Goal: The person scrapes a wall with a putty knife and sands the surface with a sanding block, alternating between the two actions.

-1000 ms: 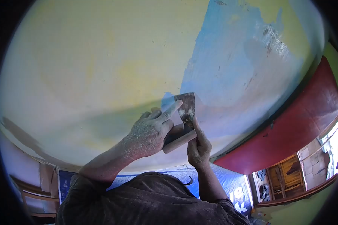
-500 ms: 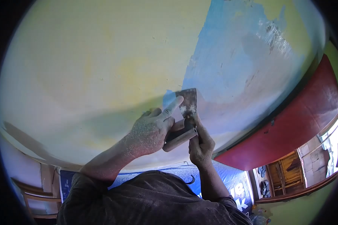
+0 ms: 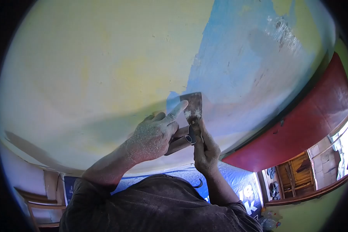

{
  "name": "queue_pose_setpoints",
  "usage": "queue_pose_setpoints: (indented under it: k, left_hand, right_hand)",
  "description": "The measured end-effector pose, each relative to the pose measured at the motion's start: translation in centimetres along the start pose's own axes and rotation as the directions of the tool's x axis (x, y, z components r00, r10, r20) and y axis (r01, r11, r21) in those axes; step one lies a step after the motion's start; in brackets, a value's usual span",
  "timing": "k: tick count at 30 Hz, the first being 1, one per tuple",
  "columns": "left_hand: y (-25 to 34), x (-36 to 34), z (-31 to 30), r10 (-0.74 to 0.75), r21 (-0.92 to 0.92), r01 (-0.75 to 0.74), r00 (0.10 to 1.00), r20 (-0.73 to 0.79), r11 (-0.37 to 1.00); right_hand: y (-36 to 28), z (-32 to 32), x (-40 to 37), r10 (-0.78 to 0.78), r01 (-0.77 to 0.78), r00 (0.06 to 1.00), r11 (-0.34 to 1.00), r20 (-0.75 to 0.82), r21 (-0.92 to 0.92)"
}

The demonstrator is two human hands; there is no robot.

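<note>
In the middle of the head view, a paint scraper [image 3: 193, 106] with a dark, worn metal blade lies against the painted surface. My right hand [image 3: 207, 152] is closed around its handle. My left hand [image 3: 154, 136], dusty across the back, lays its extended index finger on the blade. The other fingers of that hand are curled around a brownish rolled sheet [image 3: 178, 146], its open round end facing the scraper handle. Behind the blade, the surface shows a pale yellow coat [image 3: 104, 62] meeting an exposed blue patch [image 3: 220, 65] along a ragged edge.
A red panel [image 3: 290, 123] runs along the right side. Below it is an opening with wooden boards [image 3: 295, 178] and footwear on a ledge. A blue banner with white letters [image 3: 239, 187] hangs behind me. A wooden chair [image 3: 46, 208] stands at lower left, plastic bottles [image 3: 270, 222] at lower right.
The rolled sheet has turned and dropped slightly, so its open end now shows more. Both hands keep their hold, and the blade stays almost in place. The view has shifted a little.
</note>
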State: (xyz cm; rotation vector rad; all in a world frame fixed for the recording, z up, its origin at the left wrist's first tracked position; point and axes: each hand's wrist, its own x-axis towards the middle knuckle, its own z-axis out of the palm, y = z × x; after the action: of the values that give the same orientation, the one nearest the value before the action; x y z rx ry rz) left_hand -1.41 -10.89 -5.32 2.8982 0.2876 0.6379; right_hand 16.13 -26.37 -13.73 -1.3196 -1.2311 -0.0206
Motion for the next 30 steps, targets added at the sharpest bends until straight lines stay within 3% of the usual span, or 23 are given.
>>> queue_pose_setpoints:
  k: [2, 6, 8, 10, 15, 21, 25, 27, 30]
  left_hand:
    - [-0.2, 0.2, -0.2, 0.001, 0.010, -0.001, 1.000, 0.004, 1.000]
    - [0.5, 0.0, -0.8, -0.030, 0.028, 0.029, 0.999, 0.020, 0.999]
    - [0.4, 0.1, -0.7, -0.021, 0.026, 0.020, 1.000, 0.022, 0.999]
    - [0.1, 0.1, -0.5, -0.005, 0.012, 0.005, 1.000, 0.020, 1.000]
    - [0.5, 0.1, -1.0, -0.044, -0.004, 0.044, 0.999, 0.017, 0.999]
    - [0.2, 0.2, -1.2, -0.041, 0.003, 0.041, 0.999, 0.008, 0.999]
    - [0.6, 0.0, -1.4, -0.030, 0.004, 0.030, 0.999, -0.033, 1.000]
    - [0.3, -0.1, -1.0, -0.054, 0.010, 0.053, 0.997, 0.059, 0.999]
    - [-0.9, 0.2, 0.0, -0.039, 0.023, 0.038, 0.998, 0.056, 0.999]
  right_hand:
    - [0.1, -0.1, 0.5, -0.007, 0.007, 1.000, 1.000, 0.018, -0.009]
    - [-1.7, -0.6, 0.4, 0.165, -0.171, 0.983, 0.982, 0.083, 0.075]
    - [-1.7, -0.5, 0.3, 0.150, -0.155, 0.986, 0.986, 0.074, 0.066]
    - [-1.2, -0.1, 0.4, 0.024, -0.025, 0.999, 0.999, 0.041, 0.022]
    - [-1.6, -0.2, 0.0, 0.202, -0.208, 0.978, 0.973, 0.059, 0.102]
    - [-1.2, 0.5, 0.8, 0.036, -0.038, 0.999, 0.998, 0.028, 0.051]
    - [-2.4, 0.8, 0.5, 0.030, -0.031, 0.999, 0.999, 0.023, 0.035]
    - [-1.9, 0.6, -0.4, 0.141, -0.146, 0.988, 0.986, 0.059, 0.084]
    - [-0.9, 0.7, 0.3, 0.108, -0.112, 0.992, 0.990, 0.059, 0.081]
